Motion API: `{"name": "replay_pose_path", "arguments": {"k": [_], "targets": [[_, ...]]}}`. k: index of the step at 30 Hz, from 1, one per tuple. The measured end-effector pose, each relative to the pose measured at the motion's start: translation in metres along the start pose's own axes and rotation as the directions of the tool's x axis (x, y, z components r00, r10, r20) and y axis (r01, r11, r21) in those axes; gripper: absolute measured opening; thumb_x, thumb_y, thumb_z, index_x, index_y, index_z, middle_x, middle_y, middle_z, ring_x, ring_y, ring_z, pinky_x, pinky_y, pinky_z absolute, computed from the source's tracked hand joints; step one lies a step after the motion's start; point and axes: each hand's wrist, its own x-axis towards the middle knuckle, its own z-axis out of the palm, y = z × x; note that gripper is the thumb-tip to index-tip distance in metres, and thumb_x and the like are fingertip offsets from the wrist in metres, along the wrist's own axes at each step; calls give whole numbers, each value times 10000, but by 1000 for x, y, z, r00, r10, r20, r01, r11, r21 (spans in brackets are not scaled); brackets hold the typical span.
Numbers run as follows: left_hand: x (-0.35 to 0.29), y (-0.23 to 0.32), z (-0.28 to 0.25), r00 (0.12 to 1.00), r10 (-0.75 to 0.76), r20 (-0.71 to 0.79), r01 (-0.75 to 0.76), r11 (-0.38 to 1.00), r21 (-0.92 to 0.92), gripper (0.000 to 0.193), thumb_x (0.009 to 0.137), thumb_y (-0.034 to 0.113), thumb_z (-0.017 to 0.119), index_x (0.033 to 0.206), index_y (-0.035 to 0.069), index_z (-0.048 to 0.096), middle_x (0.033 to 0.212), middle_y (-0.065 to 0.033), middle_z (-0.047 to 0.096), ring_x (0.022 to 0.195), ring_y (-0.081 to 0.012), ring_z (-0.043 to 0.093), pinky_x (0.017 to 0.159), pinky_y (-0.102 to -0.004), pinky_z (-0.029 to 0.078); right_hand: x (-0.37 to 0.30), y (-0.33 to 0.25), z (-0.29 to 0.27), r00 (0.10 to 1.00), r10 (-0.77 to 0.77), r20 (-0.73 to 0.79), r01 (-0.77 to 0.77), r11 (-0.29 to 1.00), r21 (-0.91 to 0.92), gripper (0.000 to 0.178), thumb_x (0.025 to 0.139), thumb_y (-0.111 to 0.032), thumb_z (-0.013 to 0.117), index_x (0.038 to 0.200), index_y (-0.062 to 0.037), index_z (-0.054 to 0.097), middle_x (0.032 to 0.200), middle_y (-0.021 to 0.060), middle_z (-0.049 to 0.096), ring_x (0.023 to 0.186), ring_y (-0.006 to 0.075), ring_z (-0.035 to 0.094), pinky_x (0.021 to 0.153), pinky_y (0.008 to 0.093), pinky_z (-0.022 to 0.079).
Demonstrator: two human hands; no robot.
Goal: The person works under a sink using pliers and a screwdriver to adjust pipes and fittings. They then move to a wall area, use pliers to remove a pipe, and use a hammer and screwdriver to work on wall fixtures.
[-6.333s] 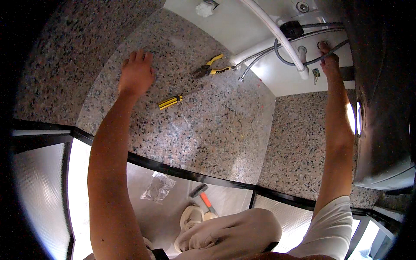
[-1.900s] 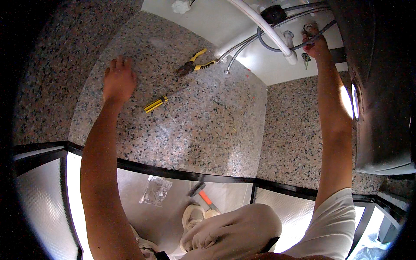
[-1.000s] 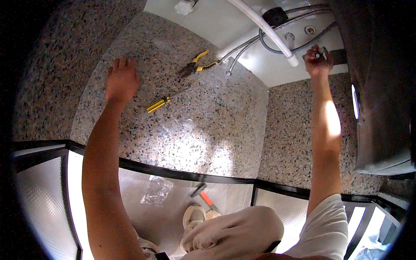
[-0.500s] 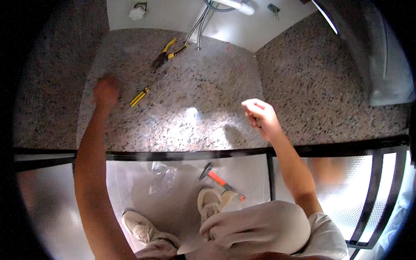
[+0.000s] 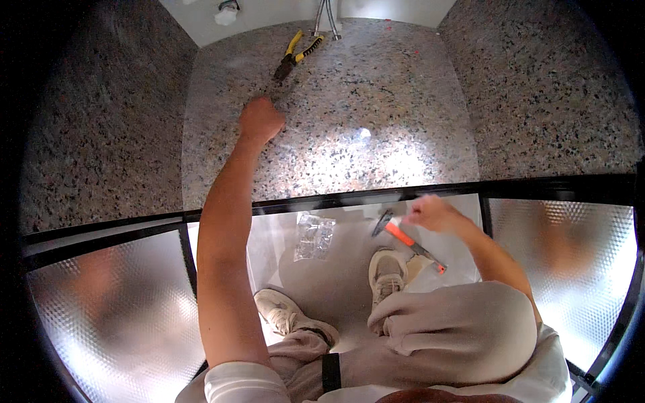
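At 11 o'clock on the stone base [image 5: 376, 94] I've got the L hand [image 5: 262, 119], back up, fingers curled; can't tell if it's gripping anything. Pliers [image 5: 287, 64] lie just beyond it, nr 12. At 3 o'clock the R hand [image 5: 435, 213] is blurred, half-closed; can't tell if it holds anything. Hammer [image 5: 403, 235] is on the floor [image 5: 342, 282] approx 4 o'clock, rt by that hand; clear plastic bag [image 5: 314, 242] at 6.
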Motion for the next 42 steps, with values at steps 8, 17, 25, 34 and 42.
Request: {"name": "replay_pose_path", "arguments": {"k": [8, 17, 25, 34, 42], "targets": [[103, 17, 8, 847, 93, -524, -131, 991, -35, 536, 848, 406, 717, 1311, 139, 675, 1284, -259, 657, 1157, -441, 657, 974, -530, 539, -37, 19, 82, 990, 144, -6, -142, 966, -216, 375, 885, -386, 729, 1030, -76, 574, 944, 193, 720, 912, 405, 710, 786, 538, 553], [128, 45, 18, 973, 208, -96, -205, 978, 37, 431, 914, 366, 671, 1235, 80, 700, 1145, -240, 725, 1028, -427, 711, 903, -564, 564, -37, 36, 110, 990, 114, -82, -130, 967, -221, 286, 875, -325, 701, 1037, -99, 633, 888, 164, 733, 831, 381, 729, 777, 533, 566], [60, 40, -13, 990, -24, 138, -1, 984, 175, 554, 914, 354, 713, 1370, 54, 617, 1303, -197, 680, 1173, -358, 677, 960, -510, 535, -17, 41, 99, 996, 52, 72, -19, 917, -398, 299, 809, -367, 701, 981, -132, 769, 952, 143, 760, 917, 347, 736, 787, 500, 576], [-15, -25, -15, 897, -17, 441, 440, -39, -897, 157, 750, 124, 627, 822, 42, 514, 780, -101, 523, 654, -258, 518, 614, -441, 486, -8, 5, 67, 977, 115, 178, -11, 869, -496, 334, 811, -398, 690, 1002, -136, 771, 998, 142, 749, 938, 337, 712, 793, 466, 556], [-79, -8, 18, 867, 159, 472, 472, -567, -675, 121, 791, -9, 534, 893, -43, 591, 719, -156, 552, 609, -328, 594, 600, -501, 577, 1, -35, 28, 971, 109, 210, 28, 828, -560, 319, 808, -371, 704, 947, -89, 755, 905, 139, 726, 839, 310, 694, 719, 446, 529]]}}
